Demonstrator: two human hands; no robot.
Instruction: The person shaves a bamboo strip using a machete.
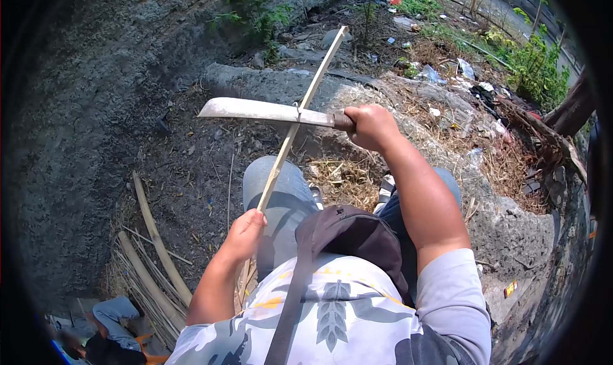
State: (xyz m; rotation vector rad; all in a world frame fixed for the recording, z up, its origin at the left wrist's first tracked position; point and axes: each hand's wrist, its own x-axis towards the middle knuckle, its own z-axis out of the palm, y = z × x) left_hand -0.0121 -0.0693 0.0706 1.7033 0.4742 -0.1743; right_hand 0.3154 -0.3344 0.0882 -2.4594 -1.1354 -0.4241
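A long machete (255, 108) lies level across the view, its pale blade pointing left. My right hand (372, 127) is closed round its dark handle. Under the blade runs a thin, pale strip of split bamboo or wood (281, 157), slanting from my lap up to the top middle. My left hand (244, 235) is wrapped round the strip's lower part, over my left thigh. Blade and strip cross at about the strip's middle, where a small curl of shaving shows. The strip's lower end is partly hidden behind my left hand and forearm.
Curved bamboo poles (159, 237) and thin strips lie at the lower left, near another seated person (115, 333). A rough wall (70, 141) rises on the left. Dry shavings (345, 173) lie between my feet. Litter (431, 74) and plants (536, 78) are at the upper right.
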